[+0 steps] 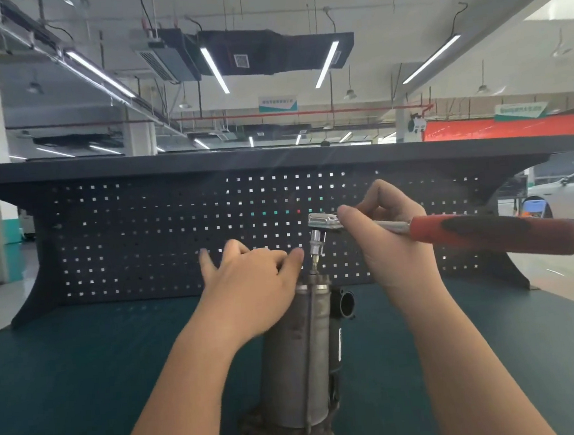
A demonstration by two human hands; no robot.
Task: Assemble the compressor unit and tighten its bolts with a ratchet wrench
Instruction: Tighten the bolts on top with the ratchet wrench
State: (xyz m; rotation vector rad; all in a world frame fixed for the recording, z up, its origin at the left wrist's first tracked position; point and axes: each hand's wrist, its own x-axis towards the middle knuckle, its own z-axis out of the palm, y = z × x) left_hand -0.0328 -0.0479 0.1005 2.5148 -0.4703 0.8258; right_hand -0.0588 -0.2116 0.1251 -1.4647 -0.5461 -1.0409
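Compressor unit (pixel 298 357): grey metal cylinder, scuffed, black port fitting on right side, standing upright mid-bench, long axis vertical, top toward pegboard (pixel 177 233). Left hand (pixel 249 285) fingers spread, resting on its top. Right hand (pixel 387 240) pinches ratchet wrench (pixel 451 226) near head; red handle points right, socket down onto top bolt. Dark green bench mat (pixel 67 372); workshop hall, white car (pixel 572 195) at right.

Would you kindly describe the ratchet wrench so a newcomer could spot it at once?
Start at the dark pegboard behind the green bench, then find the grey compressor standing before it. Above its top, the right hand holds the ratchet wrench, the only tool with a red handle.
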